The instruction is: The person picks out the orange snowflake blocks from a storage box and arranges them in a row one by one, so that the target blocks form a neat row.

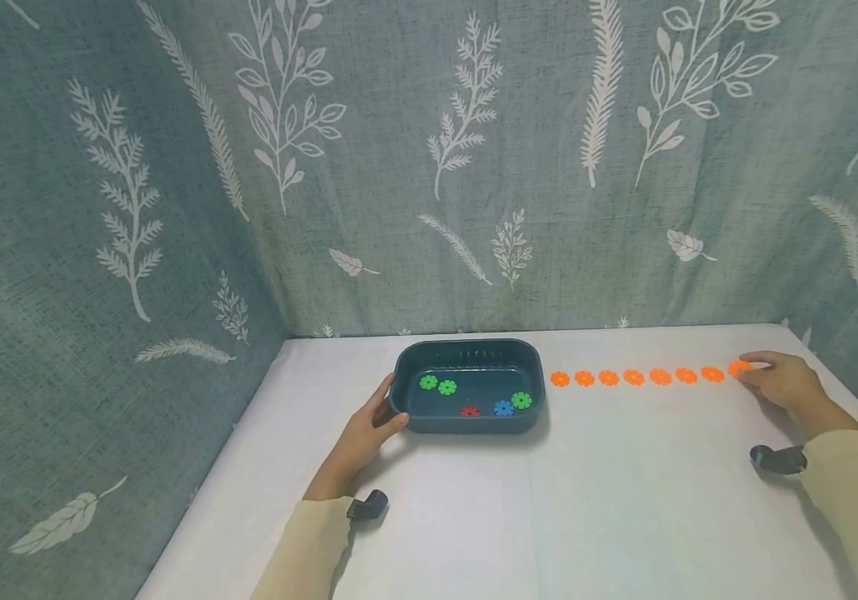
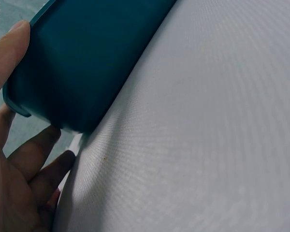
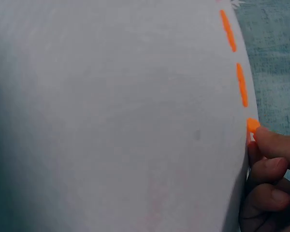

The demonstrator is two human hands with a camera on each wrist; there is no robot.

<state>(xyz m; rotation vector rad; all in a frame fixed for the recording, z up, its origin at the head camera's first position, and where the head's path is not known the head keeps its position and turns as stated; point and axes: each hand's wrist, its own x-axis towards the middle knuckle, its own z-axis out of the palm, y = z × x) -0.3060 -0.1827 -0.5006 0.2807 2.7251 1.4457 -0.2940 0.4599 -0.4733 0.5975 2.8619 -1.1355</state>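
Observation:
My left hand (image 1: 364, 437) holds the left end of a dark teal plastic tray (image 1: 466, 425), its thumb at the front corner and its fingers along the side wall. Inside the tray lie three green notched discs (image 1: 447, 387), a blue one (image 1: 503, 408) and a red one (image 1: 470, 411). At the far right, my right hand (image 1: 785, 385) pinches an orange notched disc (image 1: 740, 367) between thumb and finger, at the end of a row of several orange discs (image 1: 634, 377). In the right wrist view the pinched disc is partly hidden by the fingertips.
A white-covered table (image 1: 586, 517) carries the tray and the row. Behind it and at both sides hangs a grey-green curtain (image 1: 399, 167) with white leaf prints. Dark wrist cameras (image 1: 777, 459) sit at both sleeves.

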